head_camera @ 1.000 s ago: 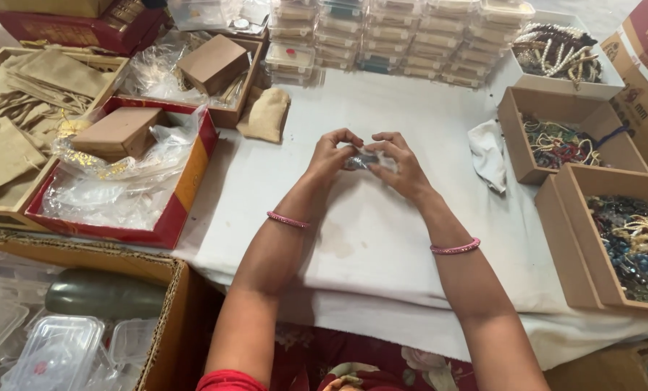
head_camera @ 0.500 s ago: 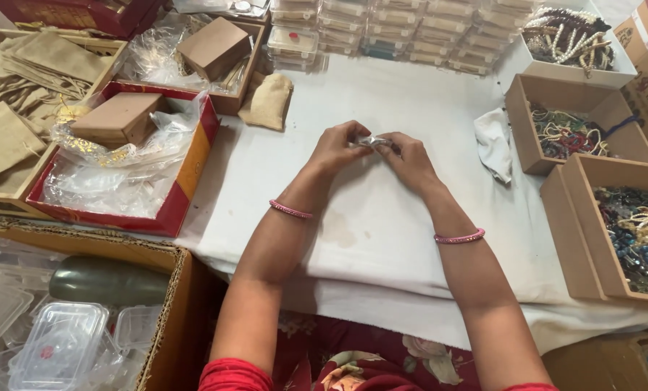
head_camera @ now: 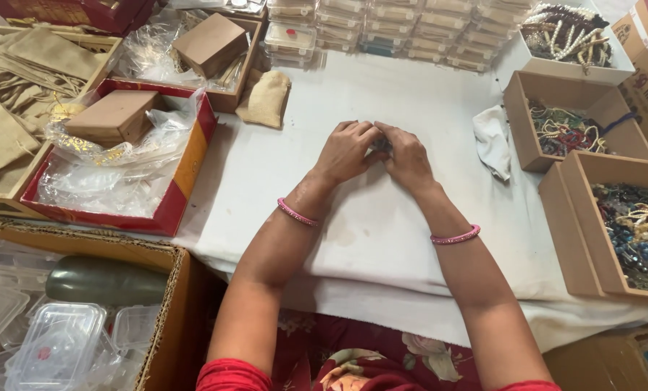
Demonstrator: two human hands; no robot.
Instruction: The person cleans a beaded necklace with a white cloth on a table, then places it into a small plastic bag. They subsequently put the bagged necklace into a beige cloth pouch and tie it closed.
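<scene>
Hands pinched together over small item on counter

Head view: left hand (head_camera: 347,150) and right hand (head_camera: 405,156) meet fingertip to fingertip on the white-clothed counter (head_camera: 382,239), both curled narrow around a small item (head_camera: 382,144), mostly hidden, kind unclear. Pink bangle on each wrist. Burlap pouch (head_camera: 266,98) lies beyond the left hand; white cloth (head_camera: 495,139) right of the right hand; brown bead boxes (head_camera: 555,130) further right.

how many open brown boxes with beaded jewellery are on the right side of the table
2 brown ones: the smaller box beside the white cloth, and the larger box nearer the table's front edge. A white tray of beads sits behind them; more may lie out of view.
</scene>
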